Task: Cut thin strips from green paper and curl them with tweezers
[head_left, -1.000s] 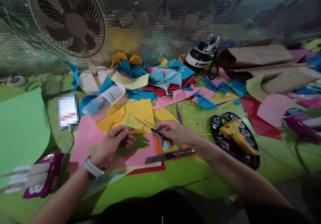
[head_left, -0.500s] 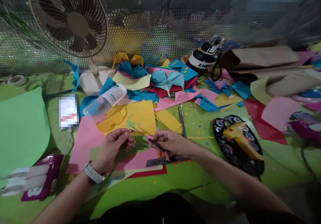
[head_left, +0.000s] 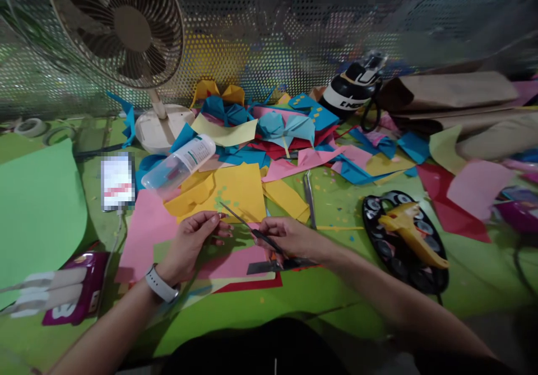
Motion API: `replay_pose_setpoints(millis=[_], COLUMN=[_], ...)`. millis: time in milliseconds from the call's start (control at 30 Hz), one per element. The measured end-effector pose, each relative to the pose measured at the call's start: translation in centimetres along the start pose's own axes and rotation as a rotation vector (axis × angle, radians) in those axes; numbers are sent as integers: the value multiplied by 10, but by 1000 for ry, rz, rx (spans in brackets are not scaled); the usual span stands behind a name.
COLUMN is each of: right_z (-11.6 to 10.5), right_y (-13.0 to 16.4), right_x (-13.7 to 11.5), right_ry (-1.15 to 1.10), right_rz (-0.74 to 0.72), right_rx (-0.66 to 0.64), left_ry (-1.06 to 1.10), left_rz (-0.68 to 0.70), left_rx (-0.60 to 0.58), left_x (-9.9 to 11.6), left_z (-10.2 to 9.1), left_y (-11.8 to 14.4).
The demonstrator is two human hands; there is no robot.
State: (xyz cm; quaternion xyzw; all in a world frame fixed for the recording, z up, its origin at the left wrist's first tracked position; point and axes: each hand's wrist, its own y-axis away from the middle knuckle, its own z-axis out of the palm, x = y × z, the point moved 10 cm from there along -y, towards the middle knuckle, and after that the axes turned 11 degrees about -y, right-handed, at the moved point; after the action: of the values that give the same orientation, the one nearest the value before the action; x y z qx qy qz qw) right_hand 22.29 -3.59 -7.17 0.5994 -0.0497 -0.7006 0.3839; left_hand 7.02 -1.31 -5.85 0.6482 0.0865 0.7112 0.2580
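My right hand (head_left: 286,236) is closed round a thin pointed tool (head_left: 269,241) with a black handle. Its narrow metal tip points up and left, close above my left fingertips. My left hand (head_left: 200,235) pinches thumb and forefinger together; whatever lies between them is too small to name. Under the hands are a yellow sheet (head_left: 247,190) with small green paper bits (head_left: 229,197) and a pink sheet (head_left: 143,229). A dark flat blade-like tool (head_left: 259,267) lies just below my right hand. Bent metal tweezers (head_left: 309,195) rest on the green table beyond that hand.
A glue gun (head_left: 414,235) lies on a black oval tray (head_left: 380,263) at right. Behind are a fan (head_left: 132,30), a clear bottle (head_left: 180,165), folded paper pieces (head_left: 286,128) and a black-and-white flask (head_left: 348,92). A phone (head_left: 117,181) and purple power strip (head_left: 94,285) stand left.
The tool's tip has shifted slightly up and right from my left fingertips. Both hands keep their grips, and the view has moved slightly.
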Motion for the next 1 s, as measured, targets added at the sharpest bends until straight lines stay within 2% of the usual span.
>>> replay_pose_setpoints(millis=[700,1000], right_z=[-1,-4], right_y=[6,7], right_x=[-3,-8], right_ry=[246,311], right_rz=[-117,-137], right_rx=[-79,-62], left_ry=[103,65], left_rz=[-24,-29], left_rx=[-99,-88], left_x=[2,-1], left_z=[11,8], left_y=[1,2])
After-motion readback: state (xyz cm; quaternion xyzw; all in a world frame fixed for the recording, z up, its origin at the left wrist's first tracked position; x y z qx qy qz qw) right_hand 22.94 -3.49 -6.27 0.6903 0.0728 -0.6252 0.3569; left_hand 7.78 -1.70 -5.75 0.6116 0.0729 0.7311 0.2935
